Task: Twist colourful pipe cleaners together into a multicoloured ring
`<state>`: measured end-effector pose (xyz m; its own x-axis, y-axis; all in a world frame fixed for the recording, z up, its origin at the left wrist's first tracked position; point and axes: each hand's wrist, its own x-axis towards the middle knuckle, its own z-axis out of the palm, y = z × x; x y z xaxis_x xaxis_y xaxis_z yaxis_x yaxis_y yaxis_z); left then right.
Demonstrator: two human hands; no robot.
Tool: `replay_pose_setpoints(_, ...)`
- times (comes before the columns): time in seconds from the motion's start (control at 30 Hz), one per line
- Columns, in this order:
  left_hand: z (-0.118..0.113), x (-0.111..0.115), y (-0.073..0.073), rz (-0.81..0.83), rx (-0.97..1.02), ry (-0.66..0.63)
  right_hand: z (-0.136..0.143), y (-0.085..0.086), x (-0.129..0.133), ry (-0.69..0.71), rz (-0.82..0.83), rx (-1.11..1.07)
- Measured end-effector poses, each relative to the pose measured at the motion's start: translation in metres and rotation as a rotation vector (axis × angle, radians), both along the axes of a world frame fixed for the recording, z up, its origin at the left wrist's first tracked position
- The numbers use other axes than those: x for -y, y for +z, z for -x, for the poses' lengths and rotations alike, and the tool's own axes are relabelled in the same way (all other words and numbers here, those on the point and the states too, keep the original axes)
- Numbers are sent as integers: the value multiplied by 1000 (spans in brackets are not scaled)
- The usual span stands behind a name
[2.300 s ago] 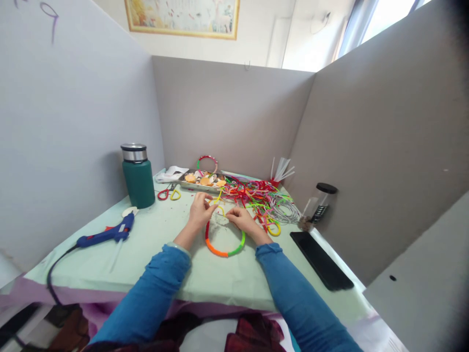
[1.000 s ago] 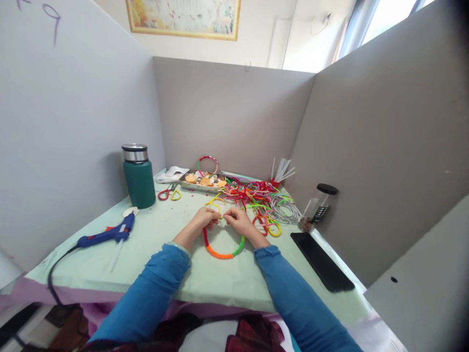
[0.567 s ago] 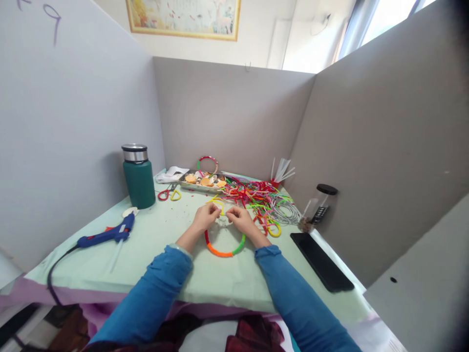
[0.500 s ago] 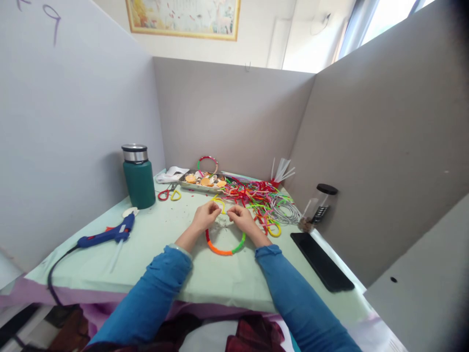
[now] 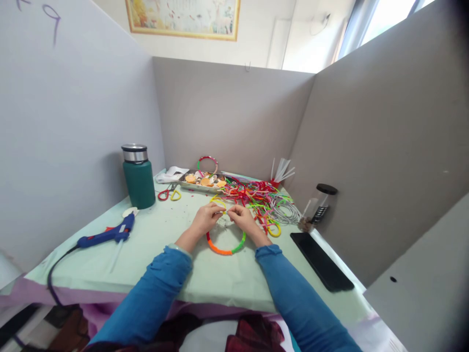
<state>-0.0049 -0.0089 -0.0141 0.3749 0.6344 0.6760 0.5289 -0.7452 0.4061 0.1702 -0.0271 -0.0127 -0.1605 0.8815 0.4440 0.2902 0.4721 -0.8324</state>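
A ring (image 5: 220, 251) wrapped in orange, green and red fuzzy stems lies before me, its far side partly hidden by my hands. My left hand (image 5: 206, 219) is closed in a pinch at the ring's far side, on a yellow pipe cleaner (image 5: 219, 200) whose loose end curls up beyond the fingers. Almost touching it, my right hand (image 5: 242, 218) is also pinched closed at the far side of the ring. Its fingertips meet the yellow piece near the ring; exactly what sits between them is too small to make out.
Behind my hands lie a tangle of pipe cleaners (image 5: 252, 190), a metal tray (image 5: 203, 188) of round pieces and another ring (image 5: 208, 157). Scissors (image 5: 163, 195), a green bottle (image 5: 139, 183) and a blue glue gun (image 5: 110, 235) are leftward. A black phone-like slab (image 5: 322, 261) and jar (image 5: 318, 208) stand rightward.
My left hand has shifted slightly right, its fingertips now closer to those of my right hand. The right hand and the ring stay nearly where they were.
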Motion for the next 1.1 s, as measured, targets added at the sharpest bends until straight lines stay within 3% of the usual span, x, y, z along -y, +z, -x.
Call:
replay_pose_setpoints(0.4,-1,-1,3,92,-10,5,0,1,1,-8,-45,15)
replay_pose_setpoints(0.7,-3,6,4,489,-33,5,0,-5,0,75,22,111)
replay_pose_setpoints(0.9,-7,-2,-8,724,142,-72,0,-9,-4,49,-55,144)
replay_pose_setpoints(1.1,-5,-7,-12,607,104,62,0,-10,-3,44,-105,202)
